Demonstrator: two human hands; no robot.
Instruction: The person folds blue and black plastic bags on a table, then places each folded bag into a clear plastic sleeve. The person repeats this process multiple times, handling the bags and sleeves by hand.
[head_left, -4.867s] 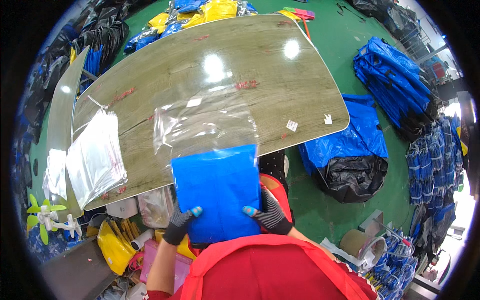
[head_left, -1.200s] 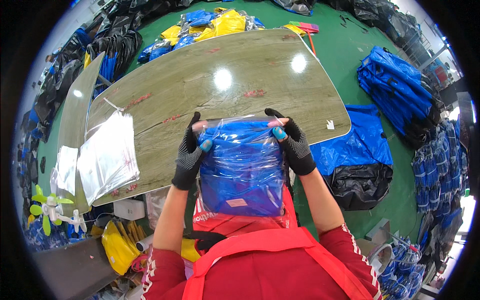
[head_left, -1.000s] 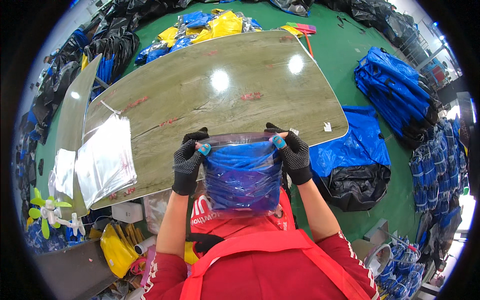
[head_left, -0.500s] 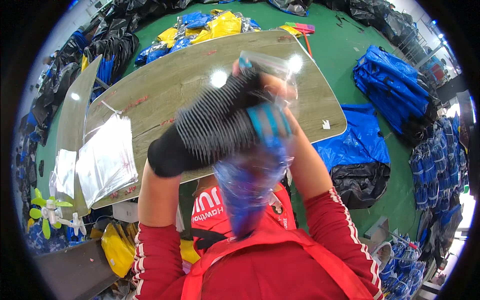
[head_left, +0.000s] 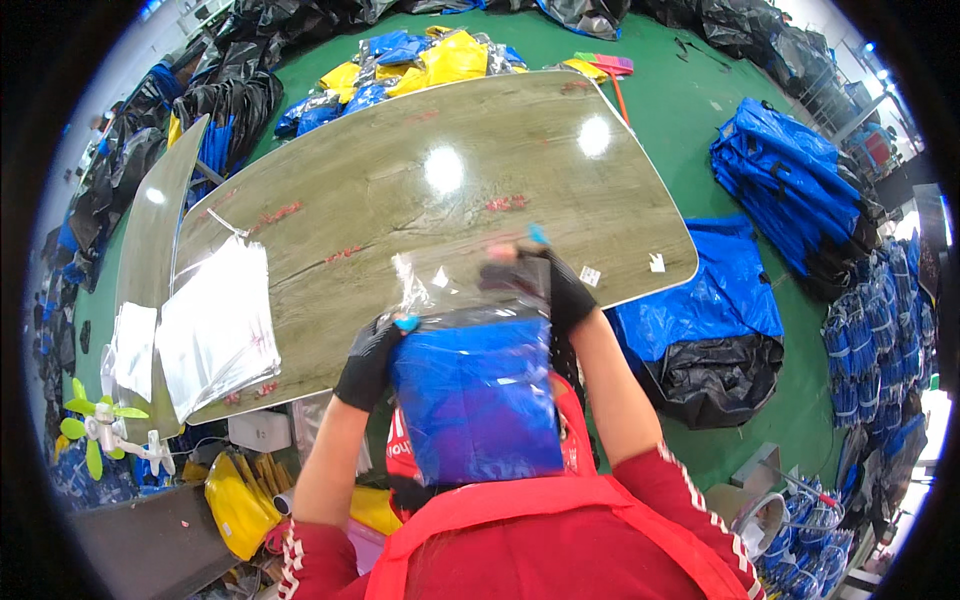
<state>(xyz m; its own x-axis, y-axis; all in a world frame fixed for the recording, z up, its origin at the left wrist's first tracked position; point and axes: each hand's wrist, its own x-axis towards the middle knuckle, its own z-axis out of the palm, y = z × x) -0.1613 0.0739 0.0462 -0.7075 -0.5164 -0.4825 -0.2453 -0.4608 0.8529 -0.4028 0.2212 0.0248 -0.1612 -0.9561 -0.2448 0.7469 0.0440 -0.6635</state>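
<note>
I hold a clear plastic bag (head_left: 478,395) with a folded blue item inside it upright in front of my chest, at the near edge of a wood-grain table (head_left: 420,190). My left hand (head_left: 368,362), in a black glove with blue fingertips, grips the bag's upper left corner. My right hand (head_left: 540,285), gloved the same, pinches the bag's open clear top flap, which sticks up above the blue item. The right hand is motion-blurred.
A stack of empty clear bags (head_left: 215,325) lies on the table's left end. Blue packed items are piled on the green floor at the right (head_left: 790,180), with a black sack (head_left: 715,370) close by. Yellow and blue bundles (head_left: 420,60) lie beyond the table.
The bag was swung up high in front of the camera half a second ago; now it has dropped back to chest height, with both hands at its top edge.
</note>
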